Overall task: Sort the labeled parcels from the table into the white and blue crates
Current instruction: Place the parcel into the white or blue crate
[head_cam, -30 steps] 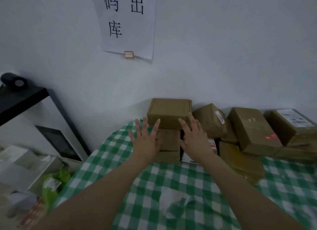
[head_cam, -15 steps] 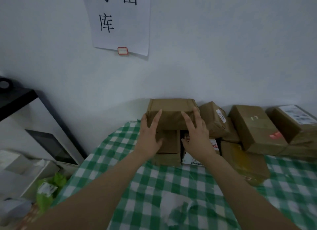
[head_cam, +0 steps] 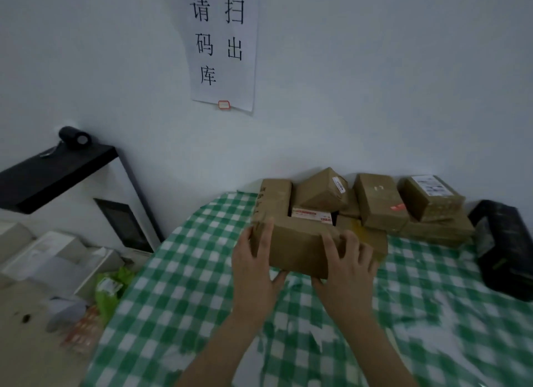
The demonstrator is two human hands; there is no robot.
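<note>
A plain brown cardboard parcel (head_cam: 297,248) is held between both hands above the green checked tablecloth (head_cam: 184,285). My left hand (head_cam: 255,268) grips its left end, thumb underneath. My right hand (head_cam: 346,271) grips its right end, fingers spread over the front face. Behind it, against the wall, lies a pile of other brown parcels: an upright one (head_cam: 274,197), a tilted one with a small white label (head_cam: 321,190), one with a red mark (head_cam: 380,200), and one with a printed shipping label (head_cam: 431,197). A white box with red print (head_cam: 311,215) sits low in the pile. No crate is in view.
A black parcel (head_cam: 504,248) lies at the table's right side. To the left stand a black shelf (head_cam: 54,176) with a dark roll (head_cam: 73,137), white boxes (head_cam: 54,259) and a green bag (head_cam: 111,285) on the floor. A paper notice (head_cam: 223,46) hangs on the wall.
Both hands closed on the top brown parcel and pulled it off the stack toward me. The view tilted up and shifted right.
</note>
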